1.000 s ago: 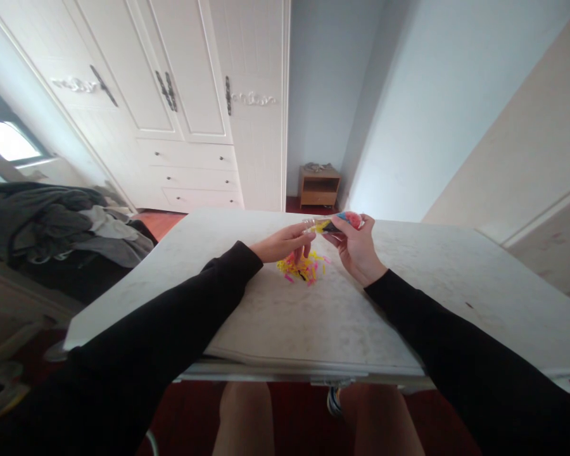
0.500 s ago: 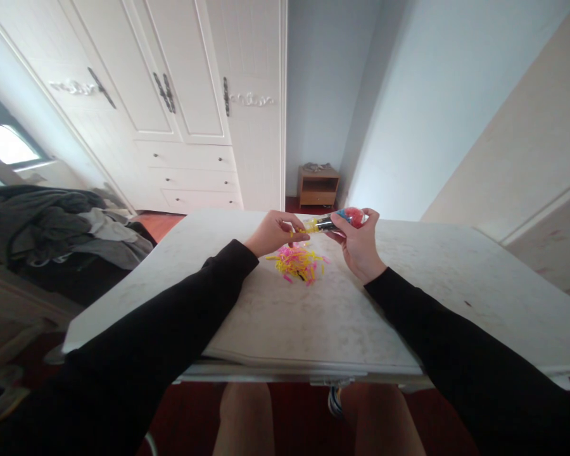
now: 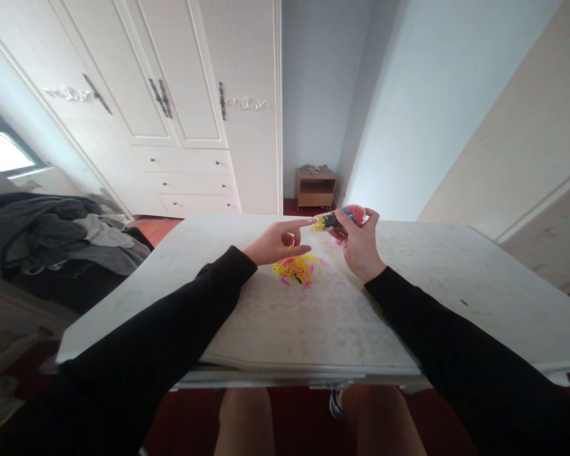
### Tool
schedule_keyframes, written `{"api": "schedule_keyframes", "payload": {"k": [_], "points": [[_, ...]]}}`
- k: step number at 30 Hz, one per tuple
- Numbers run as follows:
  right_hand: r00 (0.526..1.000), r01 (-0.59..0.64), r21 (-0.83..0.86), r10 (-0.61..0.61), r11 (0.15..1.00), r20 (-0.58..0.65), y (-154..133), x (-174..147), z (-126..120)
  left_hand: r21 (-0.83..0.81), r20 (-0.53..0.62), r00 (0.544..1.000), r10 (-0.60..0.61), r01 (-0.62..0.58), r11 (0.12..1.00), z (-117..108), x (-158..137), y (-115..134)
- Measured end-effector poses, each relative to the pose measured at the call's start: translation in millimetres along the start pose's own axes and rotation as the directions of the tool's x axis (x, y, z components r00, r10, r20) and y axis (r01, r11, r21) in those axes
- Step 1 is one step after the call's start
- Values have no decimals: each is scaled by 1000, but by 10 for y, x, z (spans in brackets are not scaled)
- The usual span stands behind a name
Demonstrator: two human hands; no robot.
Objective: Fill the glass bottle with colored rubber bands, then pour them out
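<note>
My right hand is wrapped around a small clear bottle, which lies nearly on its side above the table with its narrower end to the left. Red, blue, black and yellow pieces show in bands inside it. The index finger of my left hand reaches out to the bottle's left end, at or touching it. Its thumb points apart below, and the other fingers are curled. Under the left hand, a loose pile of yellow and pink little strips lies on the table, with a dark piece among them.
The white, smudged table spreads out in front of me. A bit of pink shows beneath the bottle. Dark and grey clothes are heaped at the left. Behind stand a white wardrobe and a small wooden nightstand.
My left hand has opened from a pinch near the bottle's end, drawn slightly down and left, and stretched out its index finger. My right hand still holds the bottle in about the same place.
</note>
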State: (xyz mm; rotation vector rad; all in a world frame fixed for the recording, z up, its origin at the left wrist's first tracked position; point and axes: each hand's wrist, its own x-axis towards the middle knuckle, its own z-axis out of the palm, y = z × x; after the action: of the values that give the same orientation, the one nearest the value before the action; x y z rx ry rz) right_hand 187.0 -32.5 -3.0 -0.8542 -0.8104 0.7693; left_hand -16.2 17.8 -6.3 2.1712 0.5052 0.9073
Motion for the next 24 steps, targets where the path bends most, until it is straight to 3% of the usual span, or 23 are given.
{"api": "schedule_keyframes", "payload": {"k": [3,6,13,24], "points": [[998,-51,20,50,999,34,41,-45,27,62,130,992,-7,-1,998,46,-8,-9],[997,-48,5,48,999,55,60,-82,39,79,144,989,-11,-1,997,70,-4,-3],[1000,-19,-22,19,1000,11,49,-79,33,28,-7,996,-87,88,996,90,16,-37],[1000,-4,-42,3,999,-18,83,-21,-15,-102,-241,955,-174,153,983,67,45,-92]]}}
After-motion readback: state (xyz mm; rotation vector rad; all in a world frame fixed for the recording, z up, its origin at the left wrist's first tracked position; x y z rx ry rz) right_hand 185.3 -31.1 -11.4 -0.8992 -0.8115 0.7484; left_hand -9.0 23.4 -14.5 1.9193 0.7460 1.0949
